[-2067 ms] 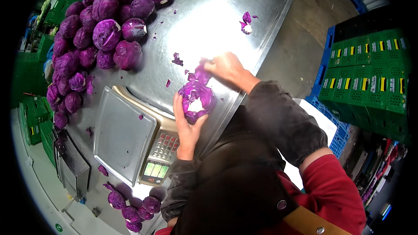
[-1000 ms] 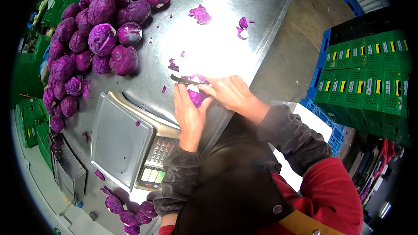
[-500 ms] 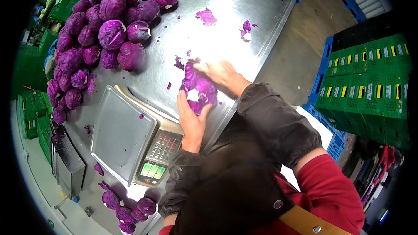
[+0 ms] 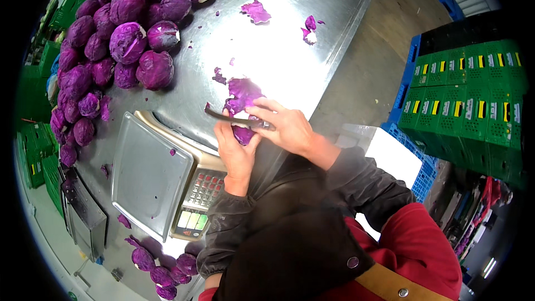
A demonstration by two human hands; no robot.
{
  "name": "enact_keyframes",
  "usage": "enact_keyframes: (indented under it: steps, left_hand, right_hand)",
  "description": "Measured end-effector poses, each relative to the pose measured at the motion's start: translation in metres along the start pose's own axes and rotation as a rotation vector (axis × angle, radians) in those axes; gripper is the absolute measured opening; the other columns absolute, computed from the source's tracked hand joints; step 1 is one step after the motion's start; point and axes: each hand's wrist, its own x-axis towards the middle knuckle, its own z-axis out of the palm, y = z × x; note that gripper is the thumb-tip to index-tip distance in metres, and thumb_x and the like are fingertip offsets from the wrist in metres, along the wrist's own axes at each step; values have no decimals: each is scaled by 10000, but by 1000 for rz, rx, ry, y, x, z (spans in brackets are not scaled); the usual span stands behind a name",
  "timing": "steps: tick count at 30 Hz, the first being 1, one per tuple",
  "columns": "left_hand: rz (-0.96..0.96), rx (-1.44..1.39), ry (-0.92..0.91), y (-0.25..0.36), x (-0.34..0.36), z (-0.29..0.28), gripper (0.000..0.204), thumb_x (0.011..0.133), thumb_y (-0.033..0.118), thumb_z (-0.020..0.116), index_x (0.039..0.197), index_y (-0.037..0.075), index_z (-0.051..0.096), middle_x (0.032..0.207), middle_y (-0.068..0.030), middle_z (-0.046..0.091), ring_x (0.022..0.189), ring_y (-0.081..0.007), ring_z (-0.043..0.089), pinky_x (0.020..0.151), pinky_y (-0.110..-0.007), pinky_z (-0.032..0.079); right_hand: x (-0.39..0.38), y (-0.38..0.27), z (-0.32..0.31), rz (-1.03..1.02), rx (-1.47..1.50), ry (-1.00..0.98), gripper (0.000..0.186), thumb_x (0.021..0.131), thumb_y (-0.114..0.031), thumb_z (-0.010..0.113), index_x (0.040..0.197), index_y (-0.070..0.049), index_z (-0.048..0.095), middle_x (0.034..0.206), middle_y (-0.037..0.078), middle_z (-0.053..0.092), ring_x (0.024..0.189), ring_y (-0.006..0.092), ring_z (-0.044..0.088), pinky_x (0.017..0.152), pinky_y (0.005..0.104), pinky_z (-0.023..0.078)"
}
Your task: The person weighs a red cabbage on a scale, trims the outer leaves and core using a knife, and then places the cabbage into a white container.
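Close to the table's near edge, my left hand grips a red cabbage from its left and near side. A knife with a dark curved blade lies across the cabbage, its tip pointing left. My right hand is closed round the knife's handle, which the fingers mostly hide. Just beyond the cabbage a loose purple leaf rests on the steel table. Smaller dark leaf scraps lie to its left. Both hands partly cover the cabbage.
A large heap of red cabbages fills the far left. A weighing scale stands left of my hands, with several cabbages below it. More leaf scraps lie farther off. Green crates are stacked right, beside a white box.
My right hand has drawn the knife nearer, from the cabbage's far side to across its top. A purple leaf now lies on the table beyond the cabbage. The view has shifted slightly.
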Motion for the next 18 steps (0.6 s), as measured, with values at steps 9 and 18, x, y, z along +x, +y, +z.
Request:
enact_keyframes:
  steps: [9,18]
  left_hand:
    - [28,-28,-10,-5,0,-2,959,638,171,940,1443,20,442,1343,-207,524,1208,-390,563,989,-437,500]
    - [147,-53,29,-12,6,-1,963,594,201,962,1409,18,484,1338,-200,530,1210,-378,565,991,-428,506]
  right_hand:
    - [-3,1,-1,-16,51,43,392,762,-191,802,1132,-141,681,1162,43,632,764,237,678,652,368,560]
    - [23,30,-4,215,549,-140,292,821,-183,808,1029,-16,691,1090,71,633,800,169,607,724,298,493]
